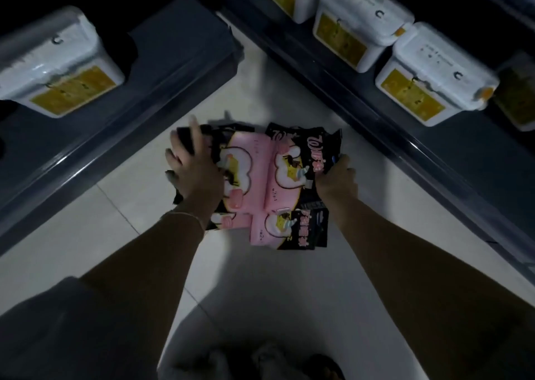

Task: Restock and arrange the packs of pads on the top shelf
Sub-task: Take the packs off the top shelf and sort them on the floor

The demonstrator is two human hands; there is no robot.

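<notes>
Closest to me are my feet (275, 361), blurred at the bottom edge on the pale tiled floor (139, 194); both forearms reach out from there to the packs of pads (269, 177), a pink-and-black bundle of several packs held low over the tiles, between the two dark shelves (434, 154) that meet in the corner ahead.

As I judge it, the job is barely begun; none of these packs stands on any shelf I can see, and the top shelf itself is out of view, so the lifting, placing and straightening are all left to do; the boards in sight carry only white tubs (434, 78) with yellow labels.

The bundle sits squarely between my hands; my left hand (197, 171) lies over its left side with the fingers wrapped round the far left edge; my right hand (337, 178) clamps the right edge, thumb on top and the fingers hidden beneath, so both hands are closed on the packs; one lower pack hangs out toward me, below both grips, and I think it could slip.
</notes>
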